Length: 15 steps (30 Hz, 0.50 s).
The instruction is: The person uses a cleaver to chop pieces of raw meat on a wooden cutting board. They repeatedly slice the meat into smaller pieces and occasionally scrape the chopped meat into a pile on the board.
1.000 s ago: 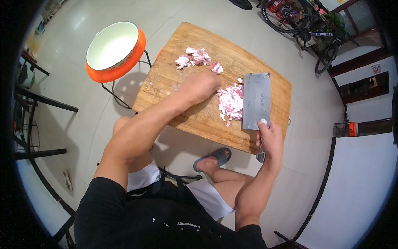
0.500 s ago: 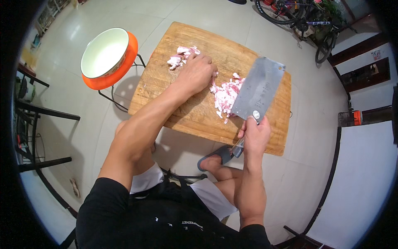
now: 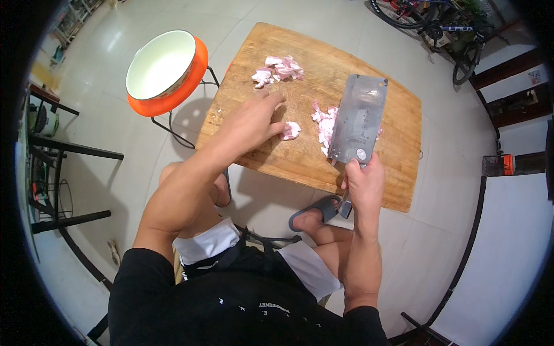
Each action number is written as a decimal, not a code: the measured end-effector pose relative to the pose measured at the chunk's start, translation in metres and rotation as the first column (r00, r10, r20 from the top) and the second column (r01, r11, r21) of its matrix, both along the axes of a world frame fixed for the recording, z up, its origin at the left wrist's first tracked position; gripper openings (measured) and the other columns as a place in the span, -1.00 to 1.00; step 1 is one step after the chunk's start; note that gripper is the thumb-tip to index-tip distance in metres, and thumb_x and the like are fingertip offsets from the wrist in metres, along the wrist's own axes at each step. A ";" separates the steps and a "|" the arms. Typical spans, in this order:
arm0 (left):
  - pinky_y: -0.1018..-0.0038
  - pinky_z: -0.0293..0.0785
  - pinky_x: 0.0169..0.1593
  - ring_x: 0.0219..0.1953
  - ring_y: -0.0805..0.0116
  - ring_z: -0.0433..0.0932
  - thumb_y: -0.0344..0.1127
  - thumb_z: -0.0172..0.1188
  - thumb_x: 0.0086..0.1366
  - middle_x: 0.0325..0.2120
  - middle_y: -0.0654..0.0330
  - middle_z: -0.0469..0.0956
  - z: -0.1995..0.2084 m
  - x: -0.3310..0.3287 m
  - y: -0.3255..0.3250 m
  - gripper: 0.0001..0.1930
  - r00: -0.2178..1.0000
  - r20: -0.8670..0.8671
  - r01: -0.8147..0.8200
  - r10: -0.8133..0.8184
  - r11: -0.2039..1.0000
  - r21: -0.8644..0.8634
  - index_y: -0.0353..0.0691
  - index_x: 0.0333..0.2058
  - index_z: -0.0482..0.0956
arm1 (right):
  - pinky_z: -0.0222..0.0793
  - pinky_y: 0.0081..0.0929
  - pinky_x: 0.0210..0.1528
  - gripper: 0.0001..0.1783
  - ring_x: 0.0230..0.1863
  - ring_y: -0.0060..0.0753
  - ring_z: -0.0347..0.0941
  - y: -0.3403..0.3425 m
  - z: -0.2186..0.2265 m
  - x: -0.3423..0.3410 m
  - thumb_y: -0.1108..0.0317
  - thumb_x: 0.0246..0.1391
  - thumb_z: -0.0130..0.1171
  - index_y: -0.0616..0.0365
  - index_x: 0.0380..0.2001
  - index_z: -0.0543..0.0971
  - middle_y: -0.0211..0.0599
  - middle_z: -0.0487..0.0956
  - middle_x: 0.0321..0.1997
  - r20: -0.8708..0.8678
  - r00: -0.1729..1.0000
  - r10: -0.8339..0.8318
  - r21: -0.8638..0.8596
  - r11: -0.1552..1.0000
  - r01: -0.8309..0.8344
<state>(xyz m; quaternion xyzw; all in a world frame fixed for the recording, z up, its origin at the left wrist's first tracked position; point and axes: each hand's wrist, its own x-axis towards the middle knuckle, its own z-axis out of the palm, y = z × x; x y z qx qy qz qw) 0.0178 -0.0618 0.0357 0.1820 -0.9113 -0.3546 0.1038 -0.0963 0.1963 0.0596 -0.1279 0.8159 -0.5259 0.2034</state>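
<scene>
A wooden cutting board [image 3: 323,49] bears pale pink, fatty raw meat. My left hand [image 3: 253,120] is over its left side, fingers spread, the thumb at the edge of a small piece of meat [image 3: 291,131] lying flat. Just beyond those fingertips is a loose heap of larger meat chunks [image 3: 287,68]. My right hand [image 3: 366,180] grips the handle of a cleaver [image 3: 360,118]. Its broad grey blade lies over the right part of a pile of chopped meat [image 3: 325,126] and hides some of it.
Left of the board, a white enamel bowl [image 3: 161,63] sits on an orange round stool [image 3: 199,69] with dark metal legs. Dark furniture legs [image 3: 75,147] reach in from the left. A bicycle [image 3: 430,26] stands at the far right. My slippered foot [image 3: 314,214] is below the board's near edge.
My left hand has drawn back from the far meat heap, and its fingers have spread. A separate meat piece now shows by its thumb. The cleaver remains beside the chopped pile, slightly more upright.
</scene>
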 end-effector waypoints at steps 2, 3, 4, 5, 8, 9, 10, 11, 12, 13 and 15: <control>0.18 0.61 0.09 0.01 -0.01 0.68 -0.29 0.50 0.26 -0.03 0.01 0.67 0.007 0.009 -0.013 -0.52 0.998 0.051 0.047 -0.047 0.999 0.003 -0.23 0.14 0.66 | 0.46 -0.30 -0.50 -0.82 -0.60 -0.37 0.54 -0.001 -0.004 0.000 0.40 0.29 0.20 0.31 -0.15 0.58 -0.23 0.61 -0.47 -0.105 0.994 0.039 0.044 0.998 -0.034; 0.18 0.61 0.11 0.03 0.00 0.67 -0.31 0.48 0.25 -0.02 0.03 0.67 0.006 0.011 -0.019 -0.56 0.990 0.014 0.141 -0.141 0.989 -0.048 -0.22 0.11 0.68 | 0.48 -0.24 -0.47 -0.82 -0.58 -0.27 0.57 0.001 -0.014 -0.004 0.38 0.29 0.23 0.30 -0.17 0.59 -0.18 0.61 -0.48 -0.205 0.976 0.078 0.067 0.996 -0.065; 0.18 0.60 0.12 0.06 0.01 0.66 -0.33 0.47 0.24 -0.01 0.06 0.67 0.005 0.011 -0.024 -0.59 0.972 -0.018 0.232 -0.235 0.967 -0.103 -0.22 0.08 0.70 | 0.49 -0.18 -0.44 -0.82 -0.56 -0.16 0.59 0.002 -0.020 -0.006 0.37 0.28 0.25 0.29 -0.19 0.59 -0.12 0.62 -0.50 -0.304 0.946 0.117 0.092 0.991 -0.093; 0.19 0.60 0.14 0.08 0.03 0.65 -0.34 0.45 0.24 0.00 0.09 0.67 0.005 0.014 -0.028 -0.61 0.945 -0.042 0.314 -0.324 0.936 -0.159 -0.21 0.05 0.72 | 0.49 -0.11 -0.40 -0.81 -0.52 -0.04 0.60 -0.001 -0.014 -0.003 0.35 0.28 0.27 0.29 -0.21 0.59 -0.05 0.62 -0.50 -0.339 0.924 0.179 0.190 0.974 -0.120; 0.18 0.60 0.16 0.10 0.04 0.63 -0.34 0.37 0.27 -0.05 0.12 0.68 0.004 0.011 -0.020 -0.67 0.891 -0.040 0.428 -0.452 0.868 -0.253 -0.21 0.01 0.74 | 0.47 0.07 -0.32 -0.80 -0.42 0.26 0.61 -0.014 0.014 0.007 0.32 0.27 0.29 0.26 -0.28 0.59 0.12 0.61 -0.50 -0.399 0.848 0.348 0.425 0.890 -0.165; 0.19 0.61 0.14 0.09 0.04 0.64 -0.33 0.34 0.28 -0.06 0.13 0.68 0.003 0.009 -0.016 -0.71 0.900 -0.015 0.418 -0.435 0.875 -0.244 -0.20 -0.03 0.75 | 0.46 0.11 -0.31 -0.80 -0.39 0.32 0.60 -0.017 0.017 0.011 0.31 0.27 0.29 0.26 -0.29 0.58 0.15 0.61 -0.49 -0.402 0.831 0.385 0.467 0.867 -0.176; 0.19 0.61 0.12 0.08 0.04 0.65 -0.33 0.32 0.29 -0.08 0.13 0.69 0.002 0.007 -0.012 -0.74 0.908 0.010 0.408 -0.418 0.882 -0.235 -0.19 -0.06 0.76 | 0.45 0.14 -0.30 -0.79 -0.37 0.37 0.59 -0.020 0.022 0.014 0.30 0.27 0.28 0.25 -0.31 0.58 0.17 0.61 -0.48 -0.402 0.813 0.421 0.507 0.842 -0.185; 0.19 0.62 0.10 0.07 0.03 0.66 -0.33 0.29 0.31 -0.09 0.14 0.69 0.001 0.005 -0.008 -0.77 0.916 0.033 0.397 -0.401 0.890 -0.225 -0.18 -0.10 0.78 | 0.44 0.21 -0.27 -0.78 -0.34 0.41 0.59 -0.024 0.028 0.019 0.31 0.29 0.26 0.26 -0.33 0.56 0.21 0.61 -0.45 -0.389 0.812 0.435 0.490 0.844 -0.218; 0.19 0.63 0.09 0.06 0.03 0.67 -0.32 0.26 0.32 -0.10 0.14 0.70 -0.001 0.005 -0.006 -0.79 0.922 0.056 0.386 -0.383 0.897 -0.215 -0.17 -0.13 0.79 | 0.44 0.21 -0.26 -0.78 -0.34 0.42 0.58 -0.026 0.030 0.022 0.31 0.28 0.26 0.26 -0.34 0.56 0.22 0.61 -0.45 -0.394 0.801 0.452 0.503 0.835 -0.224; 0.19 0.64 0.08 0.05 0.03 0.68 -0.33 0.26 0.31 -0.10 0.14 0.69 -0.003 0.006 -0.005 -0.79 0.920 0.042 0.387 -0.390 0.886 -0.255 -0.18 -0.15 0.79 | 0.44 0.21 -0.26 -0.78 -0.33 0.42 0.58 -0.027 0.031 0.025 0.32 0.28 0.25 0.27 -0.34 0.55 0.22 0.61 -0.44 -0.398 0.789 0.468 0.516 0.826 -0.229; 0.19 0.64 0.05 0.03 0.02 0.69 -0.36 0.25 0.29 -0.10 0.13 0.69 -0.007 0.007 -0.002 -0.80 0.913 0.015 0.389 -0.408 0.858 -0.335 -0.21 -0.17 0.78 | 0.45 0.22 -0.25 -0.79 -0.32 0.44 0.58 -0.026 0.033 0.028 0.33 0.28 0.25 0.27 -0.34 0.55 0.23 0.61 -0.43 -0.398 0.773 0.495 0.543 0.806 -0.236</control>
